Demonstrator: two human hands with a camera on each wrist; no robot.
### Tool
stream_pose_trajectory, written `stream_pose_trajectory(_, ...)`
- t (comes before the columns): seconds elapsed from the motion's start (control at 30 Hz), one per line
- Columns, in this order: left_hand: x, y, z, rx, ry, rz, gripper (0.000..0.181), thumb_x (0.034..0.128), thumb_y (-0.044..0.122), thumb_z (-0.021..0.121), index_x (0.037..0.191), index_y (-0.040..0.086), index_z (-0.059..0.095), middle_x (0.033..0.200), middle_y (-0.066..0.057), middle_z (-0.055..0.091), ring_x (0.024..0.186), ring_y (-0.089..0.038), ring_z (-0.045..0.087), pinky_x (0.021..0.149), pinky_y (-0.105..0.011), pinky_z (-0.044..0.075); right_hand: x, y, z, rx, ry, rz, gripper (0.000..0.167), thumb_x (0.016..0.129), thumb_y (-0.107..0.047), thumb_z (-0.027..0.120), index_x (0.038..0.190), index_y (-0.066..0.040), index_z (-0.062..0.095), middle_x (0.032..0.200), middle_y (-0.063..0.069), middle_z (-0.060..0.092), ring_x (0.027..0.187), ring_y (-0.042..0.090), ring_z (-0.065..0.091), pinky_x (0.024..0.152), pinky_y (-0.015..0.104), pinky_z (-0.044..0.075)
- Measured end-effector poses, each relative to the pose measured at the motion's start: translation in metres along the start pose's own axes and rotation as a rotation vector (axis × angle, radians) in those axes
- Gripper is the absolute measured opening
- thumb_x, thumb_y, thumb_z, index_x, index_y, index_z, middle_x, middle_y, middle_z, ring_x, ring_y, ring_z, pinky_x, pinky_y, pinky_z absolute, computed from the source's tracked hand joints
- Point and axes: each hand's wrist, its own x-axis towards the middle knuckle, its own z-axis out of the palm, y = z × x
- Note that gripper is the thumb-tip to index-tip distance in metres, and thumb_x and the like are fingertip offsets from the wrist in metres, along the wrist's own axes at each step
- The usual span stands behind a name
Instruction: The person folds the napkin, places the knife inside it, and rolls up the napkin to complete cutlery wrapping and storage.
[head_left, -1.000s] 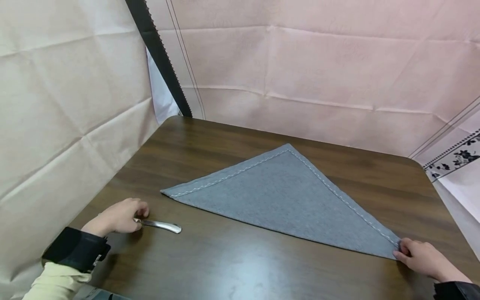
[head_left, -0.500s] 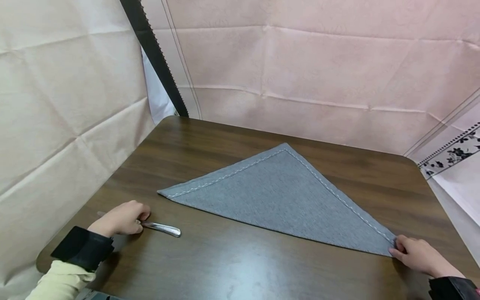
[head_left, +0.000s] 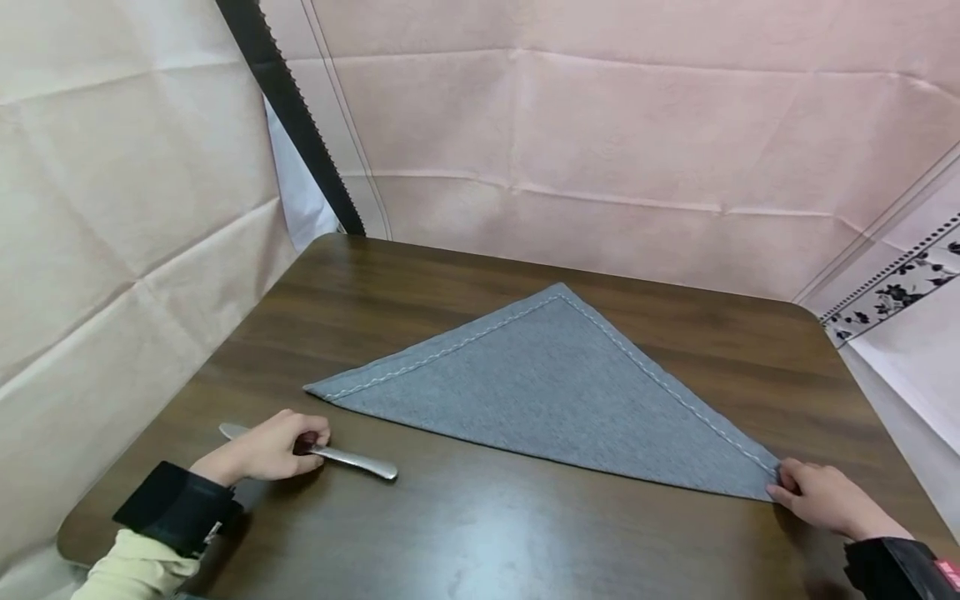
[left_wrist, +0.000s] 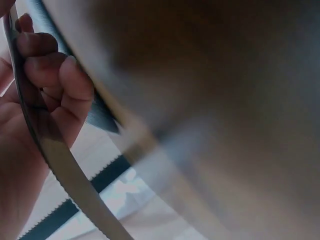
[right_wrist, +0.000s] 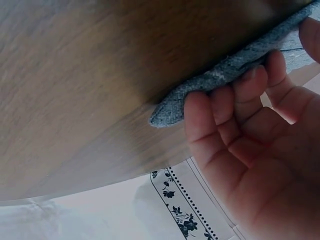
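Observation:
A metal table knife (head_left: 354, 461) is in my left hand (head_left: 272, 446), its handle pointing right and its blade tip showing behind the hand. In the left wrist view the serrated blade (left_wrist: 75, 170) runs down past the palm, and the fingers (left_wrist: 45, 67) are curled by it. A grey-blue cloth (head_left: 540, 383), folded to a triangle with white stitching along two sides, lies flat on the table. At its right corner my right hand (head_left: 828, 497) holds the cloth between thumb and fingers. The right wrist view shows fingertips (right_wrist: 200, 107) against the thick folded edge (right_wrist: 172, 107).
The brown wooden table (head_left: 465, 533) has rounded corners and a shiny top. Pale creased sheets (head_left: 600, 133) hang behind and at the left. A black strip (head_left: 292, 108) runs down to the back left corner; flower-patterned white cloth (head_left: 892, 296) borders the right side.
My left hand has moved a little right with the knife, and more of the handle and the blade tip shows. The right hand stays at the cloth's corner; the whole view has shifted slightly.

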Motion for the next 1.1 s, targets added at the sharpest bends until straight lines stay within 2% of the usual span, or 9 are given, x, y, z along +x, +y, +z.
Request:
stream_pose_trajectory(0.1,0.012,0.006,0.001,-0.015,0.023,0.052,0.028,0.0738,0.003,0.070,0.073,0.020,0.047,0.060,0.010,0.036,0.056,0.000,0.033,0.051,-0.016,0.029,-0.001,-0.002,-0.001,0.014,-0.010,0.016,0.026,0.083,-0.017,0.063,0.071,-0.010,0.042,0.061,0.000,0.034,0.055,0.015,0.035,0.052,0.029,0.027)
stream_pose_trajectory(0.2,0.029,0.019,0.002,-0.013,0.057,0.095,0.025,0.0760,0.003,0.069,0.076,0.019,0.050,0.063,0.010,0.039,0.057,-0.002,0.036,0.052,-0.017,0.031,-0.002,-0.002,-0.003,0.017,-0.006,0.027,0.025,0.082,-0.016,0.063,0.070,-0.009,0.042,0.060,0.000,0.034,0.054,0.015,0.035,0.052,0.029,0.027)
stream_pose_trajectory(0.33,0.056,0.037,0.008,0.002,0.086,0.120,0.020,0.0787,0.002,0.067,0.079,0.017,0.053,0.068,0.011,0.041,0.060,-0.006,0.039,0.056,-0.019,0.031,-0.004,-0.001,-0.001,0.006,0.022,0.017,0.027,0.082,-0.018,0.064,0.070,-0.010,0.042,0.060,-0.001,0.035,0.054,0.014,0.035,0.052,0.029,0.027)
stream_pose_trajectory(0.5,0.083,0.052,0.021,-0.002,0.085,0.113,0.014,0.0829,0.005,0.064,0.083,0.014,0.054,0.072,0.009,0.042,0.065,-0.008,0.040,0.059,-0.022,0.033,-0.004,-0.003,0.002,-0.004,0.045,0.016,0.027,0.082,-0.019,0.065,0.070,-0.011,0.041,0.060,-0.002,0.035,0.054,0.013,0.035,0.052,0.028,0.027)
stream_pose_trajectory(0.6,0.097,0.059,0.030,0.001,0.093,0.139,0.011,0.0831,0.004,0.064,0.084,0.012,0.055,0.074,0.008,0.043,0.066,-0.008,0.040,0.060,-0.022,0.034,-0.004,-0.005,0.000,-0.002,0.042,0.021,0.027,0.082,-0.018,0.064,0.070,-0.010,0.041,0.061,-0.001,0.035,0.054,0.014,0.035,0.053,0.029,0.027)
stream_pose_trajectory(0.73,0.118,0.070,0.041,0.031,0.114,0.201,0.010,0.0824,0.002,0.063,0.087,0.008,0.057,0.076,0.004,0.048,0.068,-0.010,0.043,0.061,-0.024,0.037,-0.003,-0.008,-0.002,0.010,0.014,0.038,0.025,0.082,-0.018,0.064,0.072,-0.009,0.043,0.063,0.000,0.036,0.056,0.015,0.037,0.053,0.030,0.028)
stream_pose_trajectory(0.9,0.143,0.088,0.056,0.068,0.099,0.237,0.010,0.0841,0.000,0.060,0.093,0.004,0.057,0.082,-0.001,0.052,0.075,-0.014,0.048,0.067,-0.030,0.042,-0.004,-0.009,-0.004,0.008,-0.002,0.049,0.024,0.083,-0.019,0.063,0.073,-0.008,0.044,0.064,0.001,0.037,0.058,0.016,0.038,0.053,0.030,0.029)
stream_pose_trajectory(1.1,0.168,0.109,0.073,0.092,0.056,0.267,0.010,0.0849,-0.001,0.058,0.094,0.004,0.056,0.085,-0.003,0.052,0.082,-0.017,0.051,0.073,-0.032,0.043,-0.007,-0.011,-0.002,0.007,0.033,0.046,0.025,0.083,-0.018,0.063,0.072,-0.008,0.043,0.063,0.001,0.037,0.057,0.016,0.037,0.053,0.030,0.029)
